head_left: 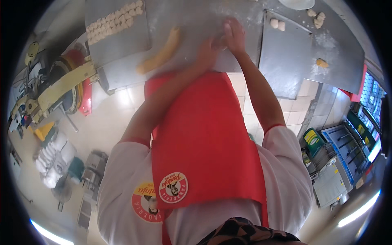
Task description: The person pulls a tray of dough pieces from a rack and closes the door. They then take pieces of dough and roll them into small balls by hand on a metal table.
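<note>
On the grey metal table (185, 61), my left hand (207, 51) and my right hand (235, 36) are close together, a little beyond my red apron. My right hand lies low over the metal with its fingers stretched forward. The fingers of my left hand are smeared, and their shape does not show. Between the hands is a small pale blurred patch that I cannot make out. To the left of them a long yellowish roll of dough (163, 52) lies slantwise on the table, apart from both hands.
At the far left, a metal tray (122, 43) bears rows of small pale dough pieces (116, 21). Another tray (281, 61) on the right has two dough pieces. Beyond it are loose dough lumps (317, 18), an orange-yellow lump (322, 63) and scattered flour. Machinery (61, 83) stands left.
</note>
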A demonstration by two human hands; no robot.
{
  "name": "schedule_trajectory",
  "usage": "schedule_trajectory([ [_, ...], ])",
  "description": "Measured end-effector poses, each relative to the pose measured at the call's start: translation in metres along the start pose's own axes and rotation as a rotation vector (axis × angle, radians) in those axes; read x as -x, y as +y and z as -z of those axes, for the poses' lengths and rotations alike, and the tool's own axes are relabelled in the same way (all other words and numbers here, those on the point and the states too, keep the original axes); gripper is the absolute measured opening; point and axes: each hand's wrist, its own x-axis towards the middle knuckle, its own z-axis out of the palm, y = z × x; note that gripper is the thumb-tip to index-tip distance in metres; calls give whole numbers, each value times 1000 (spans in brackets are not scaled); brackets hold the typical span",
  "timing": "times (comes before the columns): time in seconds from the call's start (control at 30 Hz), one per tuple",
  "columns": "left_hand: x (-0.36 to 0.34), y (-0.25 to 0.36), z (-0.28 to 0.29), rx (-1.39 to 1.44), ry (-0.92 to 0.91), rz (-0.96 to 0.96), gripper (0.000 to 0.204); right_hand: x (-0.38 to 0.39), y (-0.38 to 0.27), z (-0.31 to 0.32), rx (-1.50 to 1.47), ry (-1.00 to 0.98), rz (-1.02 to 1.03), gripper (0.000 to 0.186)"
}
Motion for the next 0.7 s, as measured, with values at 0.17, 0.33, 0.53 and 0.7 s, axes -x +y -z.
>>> schedule_trajectory([
  [0.17,-3,-31,-17,73,54,-7,32,48,4,41,131,-182,197,42],
  [0.33,-4,-34,-19,179,-28,34,32,63,-25,48,46,-146,10,39],
  [0.53,-8,-13,-13,267,-176,2,35,74,-15,36,23,-60,-2,36],
  [0.7,-34,29,-26,591,-366,232,37,55,-5,92,-474,-29,-374,33],
])
